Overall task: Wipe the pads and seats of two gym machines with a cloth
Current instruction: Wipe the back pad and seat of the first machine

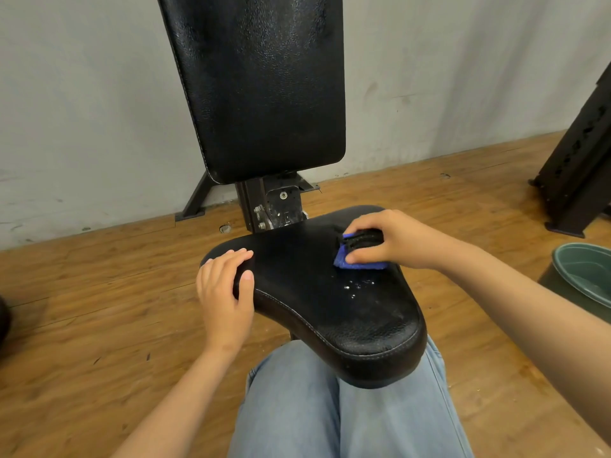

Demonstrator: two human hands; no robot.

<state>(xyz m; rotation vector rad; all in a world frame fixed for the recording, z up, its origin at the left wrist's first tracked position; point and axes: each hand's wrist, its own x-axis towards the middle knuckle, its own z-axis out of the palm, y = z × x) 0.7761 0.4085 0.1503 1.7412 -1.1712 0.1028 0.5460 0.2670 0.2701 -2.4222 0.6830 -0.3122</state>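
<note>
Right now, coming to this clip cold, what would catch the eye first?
The black seat fills the middle, the right hand gripping a blue and black cloth on its far right part, droplets glinting just nearer. The left hand rests on the seat's left edge, and the tall back pad rises behind it.

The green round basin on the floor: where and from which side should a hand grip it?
Probably pinch the rim of the green round basin from above, on the side nearest the black padded seat. It stands upright and open, so the rim is exposed there; its far side is out of view.
</note>
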